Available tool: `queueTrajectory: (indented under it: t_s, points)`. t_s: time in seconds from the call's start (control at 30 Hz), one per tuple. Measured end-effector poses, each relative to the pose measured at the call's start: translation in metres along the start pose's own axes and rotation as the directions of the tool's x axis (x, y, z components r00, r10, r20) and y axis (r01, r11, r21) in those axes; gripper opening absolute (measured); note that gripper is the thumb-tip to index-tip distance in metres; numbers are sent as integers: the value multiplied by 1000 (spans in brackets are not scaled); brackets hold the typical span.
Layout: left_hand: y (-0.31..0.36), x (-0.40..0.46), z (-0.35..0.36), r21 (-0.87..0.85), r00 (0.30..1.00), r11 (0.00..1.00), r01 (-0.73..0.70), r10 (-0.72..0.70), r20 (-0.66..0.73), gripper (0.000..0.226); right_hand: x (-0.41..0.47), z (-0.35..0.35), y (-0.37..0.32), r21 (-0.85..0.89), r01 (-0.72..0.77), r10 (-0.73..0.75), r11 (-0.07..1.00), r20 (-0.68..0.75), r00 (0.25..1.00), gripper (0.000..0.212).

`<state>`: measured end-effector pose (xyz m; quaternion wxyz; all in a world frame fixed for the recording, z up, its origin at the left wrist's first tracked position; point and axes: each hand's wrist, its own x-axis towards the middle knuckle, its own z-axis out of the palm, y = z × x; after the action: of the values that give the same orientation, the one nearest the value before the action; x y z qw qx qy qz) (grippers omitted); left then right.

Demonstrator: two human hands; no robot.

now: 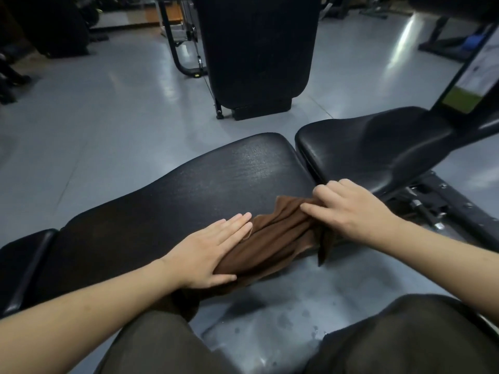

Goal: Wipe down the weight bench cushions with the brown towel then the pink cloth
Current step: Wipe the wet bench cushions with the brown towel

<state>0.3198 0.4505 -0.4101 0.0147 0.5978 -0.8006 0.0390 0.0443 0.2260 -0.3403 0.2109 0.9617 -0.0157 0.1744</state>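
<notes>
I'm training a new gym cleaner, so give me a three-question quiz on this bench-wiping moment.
1. True or false: the left hand lies flat with straight fingers on the brown towel.
2. Which cushion does the towel lie on? A) the long back cushion B) the seat cushion C) the small end pad
3. Fill in: the right hand holds the towel with ____ fingers.

Key: 1 true; 2 A, at the near edge, with some towel hanging over; 3 curled. The pink cloth is not in view.
</notes>
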Motion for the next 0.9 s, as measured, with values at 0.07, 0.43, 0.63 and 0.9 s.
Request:
queueTrajectory:
  t_s: [0.07, 0.43, 0.63, 0.9]
  points:
    - [8, 15, 0, -8, 1000, 1000, 6, -6, 3, 104, 3, -4, -13, 40, -321, 315, 946, 119, 942, 19]
    - [62, 67, 5, -76, 971, 976, 205, -213, -108, 117, 1, -8, -51, 450, -873, 686, -188, 696, 211, 24]
    - [91, 102, -4, -80, 954, 958, 276, -283, -99, 107, 41, 6, -94, 596, -691, 747, -410, 654, 120, 78]
    - [96, 125, -11, -406, 921, 865, 296, -371, -117, 96, 51, 25, -79, 553, -826, 857, -103, 471, 209, 66]
